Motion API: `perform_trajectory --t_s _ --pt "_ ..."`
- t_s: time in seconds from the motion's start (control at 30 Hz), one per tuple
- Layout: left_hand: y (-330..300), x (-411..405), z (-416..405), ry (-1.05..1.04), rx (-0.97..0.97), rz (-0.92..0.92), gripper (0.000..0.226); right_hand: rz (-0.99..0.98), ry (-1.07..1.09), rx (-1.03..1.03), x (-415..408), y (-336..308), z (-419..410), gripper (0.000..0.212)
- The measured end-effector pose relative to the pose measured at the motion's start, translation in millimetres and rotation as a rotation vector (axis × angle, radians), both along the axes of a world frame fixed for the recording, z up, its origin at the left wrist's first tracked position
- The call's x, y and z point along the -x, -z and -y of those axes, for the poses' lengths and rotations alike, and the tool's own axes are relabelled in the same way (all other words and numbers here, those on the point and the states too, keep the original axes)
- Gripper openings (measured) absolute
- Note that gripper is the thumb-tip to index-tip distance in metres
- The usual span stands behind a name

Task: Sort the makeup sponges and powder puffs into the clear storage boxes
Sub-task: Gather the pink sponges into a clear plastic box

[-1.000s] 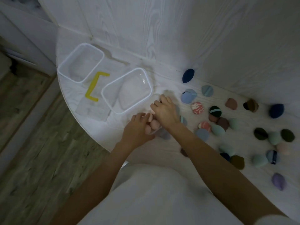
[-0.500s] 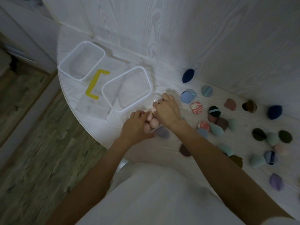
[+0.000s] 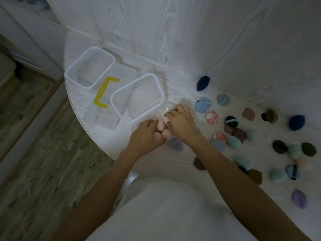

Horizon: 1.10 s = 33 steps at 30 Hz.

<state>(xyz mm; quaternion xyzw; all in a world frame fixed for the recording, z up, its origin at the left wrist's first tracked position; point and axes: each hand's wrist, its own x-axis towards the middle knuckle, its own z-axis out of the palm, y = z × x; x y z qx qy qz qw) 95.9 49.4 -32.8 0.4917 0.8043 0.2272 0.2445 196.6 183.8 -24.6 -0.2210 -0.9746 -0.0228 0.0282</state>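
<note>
We see two clear boxes [image 3: 138,97] on the tabletop [image 3: 90,136], both hands, left hand [image 3: 145,136] and right hand [image 3: 181,123], curled around four pink sponges [image 3: 160,129].

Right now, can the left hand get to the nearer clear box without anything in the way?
Probably yes. The left hand sits just below the nearer clear box, whose top is open, with only bare table between them. It is holding pink sponges, though.
</note>
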Motion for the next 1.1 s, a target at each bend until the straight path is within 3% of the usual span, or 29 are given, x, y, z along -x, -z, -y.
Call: perform_trajectory --t_s 0.23,0.43,0.63,0.8,0.97,1.1 --pt "8.7 4.1 5.0 0.035 -0.034 0.039 0.079 -0.048 0.025 0.07 -3.9 2.6 5.1 0.003" --pt "10.7 9.4 5.4 0.031 -0.026 0.072 0.072 -0.1 0.019 0.135 -11.1 3.3 2.7 0.012" --pt "-11.2 0.0 -3.7 0.145 -0.275 -0.136 0.046 -0.32 0.113 0.194 -44.2 -23.2 7.6 0.027" --pt "-42.3 -49.2 -43.1 0.463 -0.482 -0.147 0.027 -0.481 0.408 0.165 -134.9 -43.6 13.5 0.025" --pt "-48.2 -150.8 -92.9 0.745 -0.496 -0.052 0.025 -0.432 0.727 0.239 -280.4 -32.8 23.2 0.022" --pt "-38.5 -242.9 -138.0 0.802 -0.352 0.045 0.024 -0.424 0.964 0.212 -392.3 -21.7 21.0 0.021"
